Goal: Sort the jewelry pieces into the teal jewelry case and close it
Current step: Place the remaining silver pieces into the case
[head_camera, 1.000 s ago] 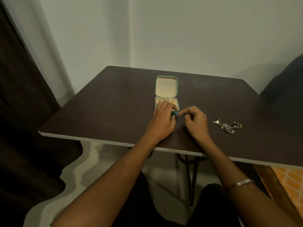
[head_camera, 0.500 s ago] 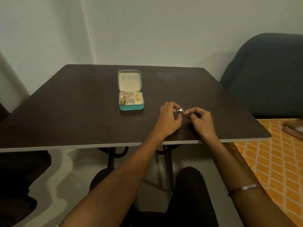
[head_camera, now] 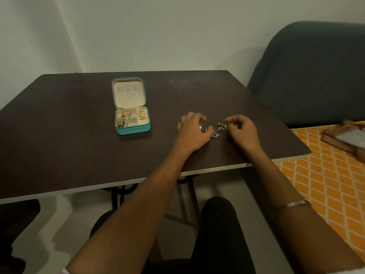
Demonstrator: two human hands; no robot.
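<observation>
The teal jewelry case (head_camera: 132,130) lies open on the dark table (head_camera: 79,135), its cream lid (head_camera: 128,93) folded back. Gold pieces (head_camera: 142,114) sit in its compartments. To the right of the case, a small pile of loose silver jewelry (head_camera: 215,133) lies between my hands. My left hand (head_camera: 194,133) curls over the pile's left end, with a silver triangular piece (head_camera: 201,126) at its fingertips. My right hand (head_camera: 244,131) hovers at the pile's right end beside a green-gold piece (head_camera: 221,125). Its fingers are loosely curled with nothing visible in them.
A dark blue-grey sofa (head_camera: 316,76) stands behind the table's right corner. An orange patterned cloth (head_camera: 325,175) with a brown bundle (head_camera: 347,139) lies to the right. The table's front edge (head_camera: 118,184) runs close to my forearms, with metal legs below.
Both hands left the case and moved right to the loose silver pile. The view turned right, so the case now lies left of my hands.
</observation>
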